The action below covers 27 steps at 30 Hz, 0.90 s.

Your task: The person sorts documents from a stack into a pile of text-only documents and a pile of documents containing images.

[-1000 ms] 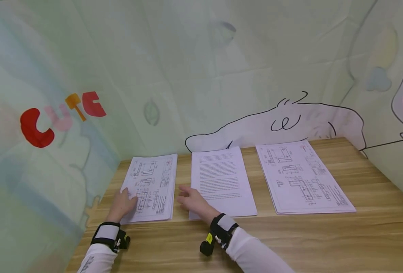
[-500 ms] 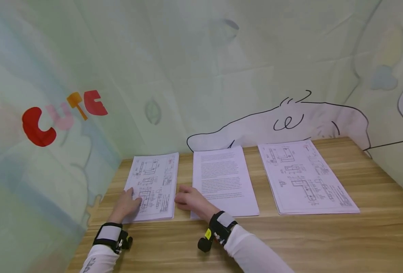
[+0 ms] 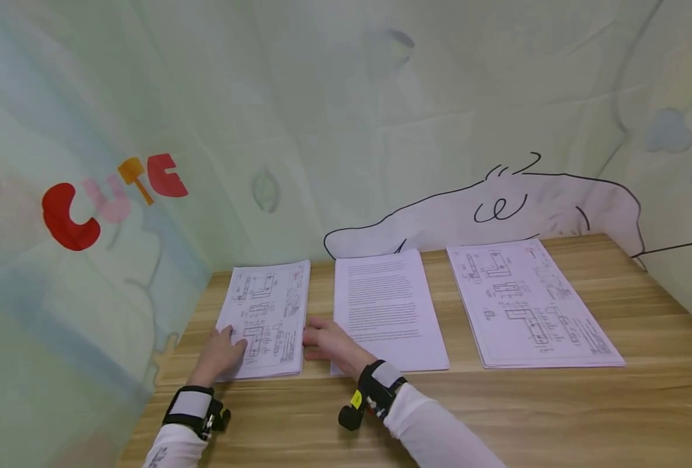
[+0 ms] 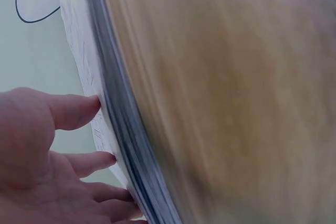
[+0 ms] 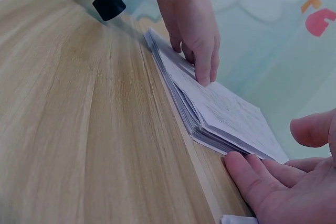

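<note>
A left stack of printed drawing sheets (image 3: pixel 264 312) lies on the wooden table. My left hand (image 3: pixel 220 356) rests at its near left corner, fingertips and thumb touching the top sheet. In the left wrist view the left hand (image 4: pixel 58 166) has its fingers extended against the stack of sheets (image 4: pixel 118 103), whose layered edge shows. My right hand (image 3: pixel 334 344) reaches over the corner of the middle stack of text pages (image 3: pixel 381 292), fingertips at the left stack's right edge. In the right wrist view the right hand (image 5: pixel 294 182) has extended fingers by the sheets' edge, thumb raised.
A right stack of drawing sheets (image 3: pixel 533 305) lies on the wooden table (image 3: pixel 644 409). A printed cloth backdrop (image 3: pixel 235 130) stands behind the table and along its left side. Each wrist wears a strapped camera (image 3: pixel 352 416).
My right hand has moved slightly left, up to the left stack's right edge. My left hand stays on the left stack. The head view has shifted a little.
</note>
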Motion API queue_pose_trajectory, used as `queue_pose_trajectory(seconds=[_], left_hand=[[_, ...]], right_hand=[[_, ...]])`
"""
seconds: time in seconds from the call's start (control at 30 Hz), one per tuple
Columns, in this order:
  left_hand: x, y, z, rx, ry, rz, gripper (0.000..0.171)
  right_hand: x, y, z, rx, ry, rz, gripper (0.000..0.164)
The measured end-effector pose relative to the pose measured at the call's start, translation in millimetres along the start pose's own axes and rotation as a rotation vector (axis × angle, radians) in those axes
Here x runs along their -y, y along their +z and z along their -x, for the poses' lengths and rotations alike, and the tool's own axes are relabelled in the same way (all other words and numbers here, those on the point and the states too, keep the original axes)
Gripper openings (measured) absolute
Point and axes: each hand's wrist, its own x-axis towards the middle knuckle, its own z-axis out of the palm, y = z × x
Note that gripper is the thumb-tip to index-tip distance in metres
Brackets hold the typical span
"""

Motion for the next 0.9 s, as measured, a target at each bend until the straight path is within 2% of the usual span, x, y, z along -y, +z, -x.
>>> queue_pose_trajectory(seconds=[0.37, 0.63, 0.9], left_hand=[[1.4, 7.1, -0.4, 0.000, 0.029, -0.008, 0.064], [-11.5, 9.2, 7.1, -0.001, 0.053, 0.022, 0.063], [-28.7, 10.8, 16.2, 0.017, 0.090, 0.065, 0.063]], right_hand=[[1.4, 0.5, -3.3, -0.045, 0.025, 0.021, 0.049], [1.7, 0.5, -7.4, -0.099, 0.035, 0.003, 0.048], [0.9, 0.7, -5.3, -0.246, 0.043, 0.069, 0.043]])
